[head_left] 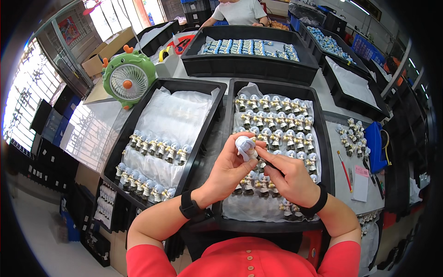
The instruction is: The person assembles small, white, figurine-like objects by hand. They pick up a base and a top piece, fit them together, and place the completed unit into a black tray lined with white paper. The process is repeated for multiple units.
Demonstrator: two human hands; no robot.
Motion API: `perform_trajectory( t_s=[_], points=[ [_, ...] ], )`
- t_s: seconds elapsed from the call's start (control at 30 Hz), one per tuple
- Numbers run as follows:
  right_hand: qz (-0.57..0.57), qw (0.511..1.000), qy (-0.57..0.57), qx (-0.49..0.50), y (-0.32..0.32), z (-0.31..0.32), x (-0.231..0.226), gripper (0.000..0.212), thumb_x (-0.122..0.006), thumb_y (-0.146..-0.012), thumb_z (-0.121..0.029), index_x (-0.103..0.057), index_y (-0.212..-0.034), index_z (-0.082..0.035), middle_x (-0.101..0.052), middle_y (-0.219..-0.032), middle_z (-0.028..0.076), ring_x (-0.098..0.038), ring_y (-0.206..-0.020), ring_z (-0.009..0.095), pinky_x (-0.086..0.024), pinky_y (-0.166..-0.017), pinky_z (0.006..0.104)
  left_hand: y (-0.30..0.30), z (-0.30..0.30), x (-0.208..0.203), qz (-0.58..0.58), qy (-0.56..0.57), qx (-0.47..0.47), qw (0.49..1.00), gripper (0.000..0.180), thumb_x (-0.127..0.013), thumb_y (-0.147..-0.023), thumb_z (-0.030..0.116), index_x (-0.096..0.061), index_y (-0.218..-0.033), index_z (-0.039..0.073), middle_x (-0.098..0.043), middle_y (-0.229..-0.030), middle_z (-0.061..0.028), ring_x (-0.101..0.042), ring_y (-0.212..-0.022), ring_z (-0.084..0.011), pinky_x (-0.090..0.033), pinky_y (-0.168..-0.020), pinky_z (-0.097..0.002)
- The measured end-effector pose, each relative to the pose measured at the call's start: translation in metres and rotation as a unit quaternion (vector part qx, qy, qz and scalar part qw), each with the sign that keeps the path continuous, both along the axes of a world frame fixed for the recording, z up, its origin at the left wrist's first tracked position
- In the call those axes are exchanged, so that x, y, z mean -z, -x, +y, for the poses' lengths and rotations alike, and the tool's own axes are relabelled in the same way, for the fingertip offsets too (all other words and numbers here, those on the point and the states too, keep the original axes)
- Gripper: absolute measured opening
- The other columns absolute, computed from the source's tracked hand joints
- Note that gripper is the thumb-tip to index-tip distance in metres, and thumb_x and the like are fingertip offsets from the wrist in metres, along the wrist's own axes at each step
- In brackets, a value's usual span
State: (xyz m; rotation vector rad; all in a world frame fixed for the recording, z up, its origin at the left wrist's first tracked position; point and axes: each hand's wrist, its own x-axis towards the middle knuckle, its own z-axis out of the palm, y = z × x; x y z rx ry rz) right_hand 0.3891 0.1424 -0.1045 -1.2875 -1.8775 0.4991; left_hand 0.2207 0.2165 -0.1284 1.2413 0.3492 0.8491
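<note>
My left hand (226, 168) is closed around a small figurine (244, 147) with pale blue-white hair, held up between thumb and fingers. Close against it, my right hand (293, 177) has its fingers bent together at the figurine's lower side; whatever is in them is hidden. Both hands are above a black tray (326, 152) lined with white sheet, where rows of similar figurines (277, 121) in white and dark clothing lie. Part of the rows is covered by my hands.
To the left, another black tray (217, 92) holds two rows of figurines. A green fan (129, 76) stands behind it. On the right lie loose figurines (354, 138), a red brush (344, 171) and a blue box (374, 145). A person (240, 13) sits beyond the far tray (249, 64).
</note>
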Motion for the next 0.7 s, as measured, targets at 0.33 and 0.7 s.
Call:
perform_trajectory(
  t_s=[0.33,0.7],
  points=[
    [0.114,0.987,0.077,0.086,-0.010,-0.008,-0.030,0.039,-0.055,-0.085,-0.001,-0.053,-0.124,-0.002,-0.064,-0.082,0.012,-0.057,-0.057,0.014,-0.046,-0.055,0.0269,0.000,0.001,0.001,0.014,0.012,0.007,1.000,0.047,-0.053,-0.087,-0.006,-0.036,-0.128,0.009,-0.053,-0.123,-0.0118,-0.051,-0.115,-0.0201,-0.042,-0.096,-0.0333],
    [0.283,0.889,0.080,0.351,-0.191,-0.071,-0.001,0.027,-0.048,-0.093,-0.013,-0.052,-0.118,-0.007,-0.058,-0.081,0.001,-0.049,-0.058,0.004,-0.040,-0.051,0.0186,-0.005,-0.006,-0.002,0.004,0.037,0.032,0.999,0.047,-0.052,-0.086,-0.005,-0.036,-0.127,0.010,-0.055,-0.116,-0.0117,-0.054,-0.112,-0.0236,-0.043,-0.096,-0.0351]
  ],
)
